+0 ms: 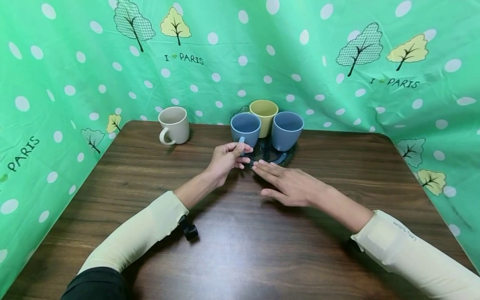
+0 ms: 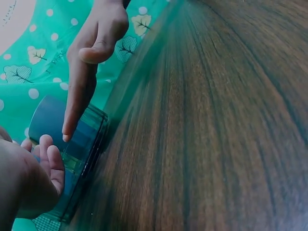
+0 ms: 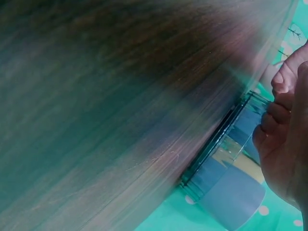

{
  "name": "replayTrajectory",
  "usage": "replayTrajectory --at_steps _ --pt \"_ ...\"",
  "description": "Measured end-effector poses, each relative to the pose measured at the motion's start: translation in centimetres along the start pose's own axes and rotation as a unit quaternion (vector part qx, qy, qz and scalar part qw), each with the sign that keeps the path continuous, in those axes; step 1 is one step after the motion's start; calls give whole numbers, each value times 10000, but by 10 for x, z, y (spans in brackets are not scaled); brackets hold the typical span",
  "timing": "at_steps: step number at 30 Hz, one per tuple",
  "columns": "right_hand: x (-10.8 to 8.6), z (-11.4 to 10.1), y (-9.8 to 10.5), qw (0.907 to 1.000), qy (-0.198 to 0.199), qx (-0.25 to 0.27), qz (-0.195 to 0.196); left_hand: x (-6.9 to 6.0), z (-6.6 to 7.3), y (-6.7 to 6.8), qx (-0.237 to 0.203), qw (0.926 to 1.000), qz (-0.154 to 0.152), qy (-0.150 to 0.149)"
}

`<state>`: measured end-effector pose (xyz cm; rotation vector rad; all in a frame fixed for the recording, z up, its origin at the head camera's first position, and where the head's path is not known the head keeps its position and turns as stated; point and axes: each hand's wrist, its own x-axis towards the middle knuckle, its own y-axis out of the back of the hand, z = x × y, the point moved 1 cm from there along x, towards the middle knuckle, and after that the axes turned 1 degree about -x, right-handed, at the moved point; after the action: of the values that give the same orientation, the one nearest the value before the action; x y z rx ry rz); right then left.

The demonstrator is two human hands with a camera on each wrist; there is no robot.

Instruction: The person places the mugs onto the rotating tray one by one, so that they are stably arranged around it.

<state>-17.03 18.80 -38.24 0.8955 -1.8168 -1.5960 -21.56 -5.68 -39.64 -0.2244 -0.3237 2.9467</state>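
The tray (image 1: 271, 155) sits toward the back edge of the table (image 1: 225, 237) and bears three cups: the left mug (image 1: 245, 127), the right cup (image 1: 286, 135), and the rear cup (image 1: 266, 125) behind and between them. Well left of the tray, near the table's back-left corner, stands the lone mug (image 1: 179, 131). The left hand (image 1: 225, 162) is at the left mug's front, the right hand (image 1: 296, 186) before the tray's front rim. The cloth (image 1: 240, 25) hangs behind the table and along both sides.
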Motion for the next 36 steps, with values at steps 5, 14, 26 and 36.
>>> replayTrajectory --at_steps 5,14,26,36 --pt "-1 0 0 10000 13 24 3 0 1 2 148 9998 -41 -96" --pt "-2 0 0 10000 -11 68 31 0 0 3 374 9988 -199 -255" --pt "-3 -1 -2 9999 2 125 88 3 -3 4 501 9981 -69 -356" --pt "-3 -1 -4 9998 -6 177 74 3 -3 7 534 9978 -169 -357"
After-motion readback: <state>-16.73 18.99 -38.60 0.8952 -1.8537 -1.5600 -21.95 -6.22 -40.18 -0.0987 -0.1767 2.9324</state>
